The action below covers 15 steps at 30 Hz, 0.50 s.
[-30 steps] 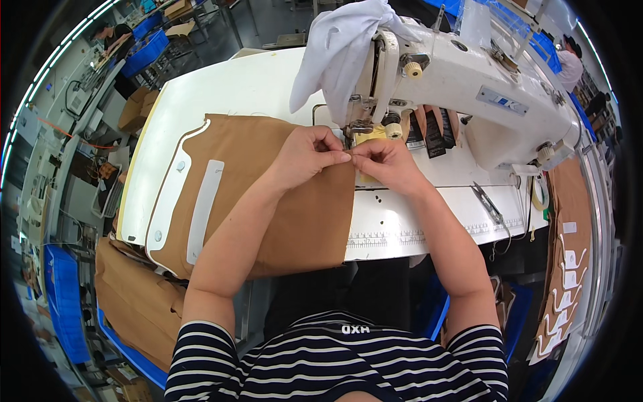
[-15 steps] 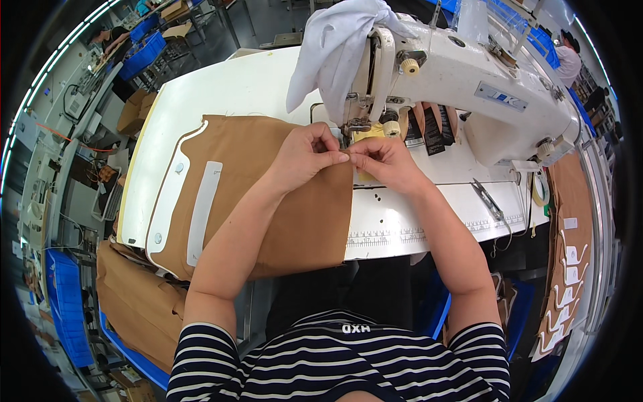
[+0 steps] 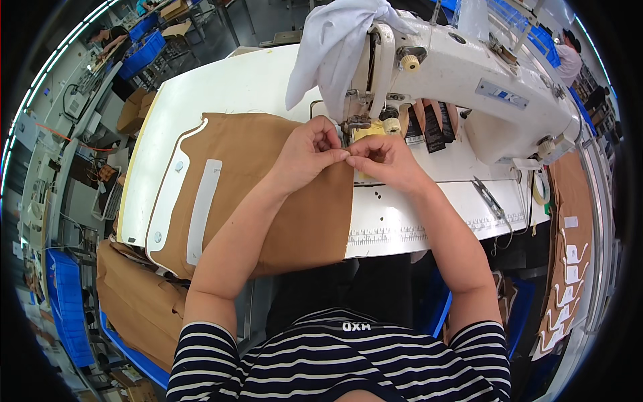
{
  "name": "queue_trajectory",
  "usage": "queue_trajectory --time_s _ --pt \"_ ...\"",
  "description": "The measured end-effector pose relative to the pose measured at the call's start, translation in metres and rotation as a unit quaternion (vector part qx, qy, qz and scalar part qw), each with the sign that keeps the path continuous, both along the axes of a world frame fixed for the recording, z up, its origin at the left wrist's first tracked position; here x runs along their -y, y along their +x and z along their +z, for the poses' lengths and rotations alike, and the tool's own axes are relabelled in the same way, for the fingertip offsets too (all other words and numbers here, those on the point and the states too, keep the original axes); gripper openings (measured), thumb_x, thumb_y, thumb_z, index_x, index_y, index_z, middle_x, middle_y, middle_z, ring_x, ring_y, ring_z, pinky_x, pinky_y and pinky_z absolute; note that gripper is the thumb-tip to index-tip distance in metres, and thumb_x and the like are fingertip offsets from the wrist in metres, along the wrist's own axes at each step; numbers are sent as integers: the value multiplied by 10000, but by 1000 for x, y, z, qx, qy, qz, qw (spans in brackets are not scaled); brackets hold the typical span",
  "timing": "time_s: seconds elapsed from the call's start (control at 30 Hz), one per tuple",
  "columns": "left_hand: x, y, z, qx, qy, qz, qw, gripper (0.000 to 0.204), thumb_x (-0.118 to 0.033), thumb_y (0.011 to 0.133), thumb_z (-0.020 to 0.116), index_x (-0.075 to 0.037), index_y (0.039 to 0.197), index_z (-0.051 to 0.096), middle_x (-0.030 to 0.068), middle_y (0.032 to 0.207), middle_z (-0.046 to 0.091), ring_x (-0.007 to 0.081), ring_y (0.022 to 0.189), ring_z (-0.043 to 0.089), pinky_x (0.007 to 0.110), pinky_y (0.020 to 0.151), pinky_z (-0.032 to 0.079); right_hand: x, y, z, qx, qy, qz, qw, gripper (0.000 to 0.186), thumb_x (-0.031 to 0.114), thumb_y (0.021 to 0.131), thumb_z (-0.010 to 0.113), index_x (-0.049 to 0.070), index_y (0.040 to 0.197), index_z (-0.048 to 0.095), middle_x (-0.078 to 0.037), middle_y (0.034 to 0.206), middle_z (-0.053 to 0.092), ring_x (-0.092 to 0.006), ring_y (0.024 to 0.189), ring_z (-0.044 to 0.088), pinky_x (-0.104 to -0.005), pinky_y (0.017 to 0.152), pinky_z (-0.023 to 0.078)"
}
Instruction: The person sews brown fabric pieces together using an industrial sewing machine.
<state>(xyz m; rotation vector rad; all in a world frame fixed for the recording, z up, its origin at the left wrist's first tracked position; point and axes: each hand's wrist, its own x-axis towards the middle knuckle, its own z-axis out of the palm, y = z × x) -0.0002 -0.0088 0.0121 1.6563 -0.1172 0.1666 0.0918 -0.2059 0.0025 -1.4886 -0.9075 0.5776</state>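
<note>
A brown fabric panel (image 3: 301, 221) with white trim and a white strip lies flat on the white sewing table (image 3: 388, 228). Just in front of the needle area of the white sewing machine (image 3: 462, 74), both my hands meet at the panel's right edge. My left hand (image 3: 308, 153) is closed, thumb and fingertips pinching the fabric edge. Beside it my right hand (image 3: 385, 161) is closed too, its thumb and forefinger pinching at the same corner. Whatever small piece may lie between the fingertips is hidden.
A pale cloth (image 3: 335, 53) drapes over the machine's head. Thread snips (image 3: 489, 197) lie to the right, near a roll of tape (image 3: 540, 189). Black labels (image 3: 435, 127) lie under the machine arm. More brown panels hang at the right (image 3: 569, 254) and lie folded at the lower left (image 3: 137, 301).
Almost nothing differs. My pinching hands and the brown panel's top edge have shifted very slightly away from me.
</note>
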Motion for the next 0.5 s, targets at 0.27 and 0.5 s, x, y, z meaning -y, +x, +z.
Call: queue_trajectory --time_s 0.27,0.5 --pt "4 -4 13 -72 67 18 995 195 -108 872 750 -15 1024 670 -19 867 644 45 772 550 222 717 463 -2 0 -2 -13 -13 3 1000 64 58 901 700 -4 911 711 56 762 611 -18 677 507 -203 604 433" --pt "8 -3 13 -73 128 52 988 132 -128 873 744 -7 911 707 -21 803 644 48 754 531 235 674 439 0 -1 -3 82 -35 -45 995 92 106 866 731 25 849 691 9 728 634 -89 647 555 -255 592 453"
